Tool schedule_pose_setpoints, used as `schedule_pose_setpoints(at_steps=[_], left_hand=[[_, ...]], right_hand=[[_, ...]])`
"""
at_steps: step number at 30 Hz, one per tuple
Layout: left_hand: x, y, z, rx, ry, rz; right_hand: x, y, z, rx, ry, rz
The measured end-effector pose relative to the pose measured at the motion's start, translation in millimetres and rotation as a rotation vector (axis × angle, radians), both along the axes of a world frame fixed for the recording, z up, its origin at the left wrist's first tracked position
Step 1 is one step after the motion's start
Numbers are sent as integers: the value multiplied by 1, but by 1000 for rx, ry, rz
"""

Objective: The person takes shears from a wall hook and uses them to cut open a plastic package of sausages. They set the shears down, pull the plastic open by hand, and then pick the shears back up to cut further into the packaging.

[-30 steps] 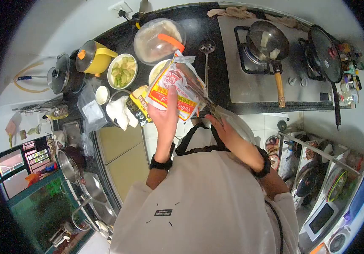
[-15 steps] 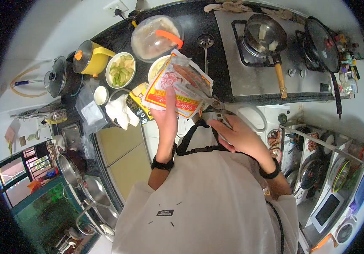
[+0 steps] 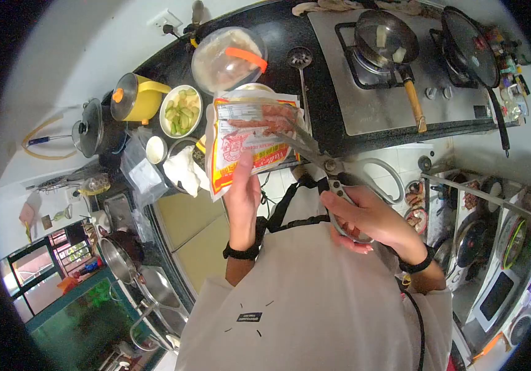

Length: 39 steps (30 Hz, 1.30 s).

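My left hand (image 3: 242, 191) grips the lower edge of a plastic food packet (image 3: 256, 139) printed red, yellow and white, its thumb lying on the front. Pinkish meat shows through the clear window in the packet's upper part. In my right hand (image 3: 376, 216) is a pair of kitchen scissors (image 3: 332, 166), the fingers wrapped around the lower handle while the other loop stands well apart. The blades reach left across the packet's right side and overlap it in this view. Behind the packet a white bowl (image 3: 254, 87) is mostly hidden.
A bowl of sliced green vegetable (image 3: 181, 111), a yellow pot (image 3: 134, 98), a small white cup (image 3: 156, 149) and a white cloth (image 3: 183, 167) stand left. Farther back are a large covered bowl (image 3: 216, 68) and a slotted spoon (image 3: 300, 59). On the stove sits a frying pan (image 3: 395, 40).
The packet has turned, and its window now faces me more fully. The scissors' handles have spread wider, with my right hand a little lower and farther right.
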<state>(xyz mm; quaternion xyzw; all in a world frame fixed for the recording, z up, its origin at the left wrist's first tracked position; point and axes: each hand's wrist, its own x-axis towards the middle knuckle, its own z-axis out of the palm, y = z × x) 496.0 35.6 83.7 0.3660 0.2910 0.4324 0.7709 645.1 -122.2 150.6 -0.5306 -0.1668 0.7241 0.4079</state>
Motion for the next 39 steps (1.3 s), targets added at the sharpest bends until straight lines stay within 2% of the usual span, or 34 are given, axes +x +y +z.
schedule_pose_setpoints(at_steps=[4, 6, 7, 9, 12, 14, 18, 20, 21, 23, 24, 26, 27, 29, 31, 33, 35, 36, 38, 39], left_hand=[[-6, 3, -1, 168, 136, -69], [-7, 1, 3, 12, 240, -6], [-7, -1, 2, 13, 241, -13], [-6, -5, -1, 51, 57, -35], [6, -16, 1, 67, 114, 30], [8, -18, 1, 68, 116, 12], [17, -20, -5, 70, 76, 23], [22, -23, -4, 39, 85, 45], [24, -25, -2, 7, 90, 66], [33, -28, 2, 16, 62, 75], [35, -28, 4, 26, 36, 83], [35, -28, 7, 4, 41, 90], [34, -27, 8, -21, 45, 93], [34, -23, 12, -53, 24, 94], [34, -16, 14, -85, -1, 96], [36, -11, 14, -22, 98, 93], [37, -9, 16, -12, 109, 103], [36, -6, 17, 60, 168, 118], [34, -1, 18, 133, 226, 134], [33, 2, 20, 202, 293, 123]], right_hand=[[-3, -4, 3, -29, 131, -58], [-4, -6, 2, -33, 173, -100], [-1, -7, -1, -36, 239, -137], [5, -7, -2, -37, 305, -178], [9, -5, 2, -60, 378, -276], [5, -5, 6, -57, 148, -276], [-8, -4, -1, 8, 62, -268], [-21, -1, -2, -15, -159, -340], [-23, -1, -4, -15, -159, -340], [-24, 0, -10, 26, -419, -352], [-25, -1, -14, 28, -417, -348], [-24, -5, -23, 151, -763, -273], [-24, -7, -26, 152, -762, -272], [-22, -8, -31, 275, -1128, -212], [-19, -9, -24, 289, -1131, -161], [-18, -12, -27, 303, -1137, -108], [-20, -18, -45, 339, -973, -35], [-20, -18, -43, 339, -975, -32], [-20, -18, -40, 386, -1248, 51], [-20, -19, -40, 387, -1250, 53]])
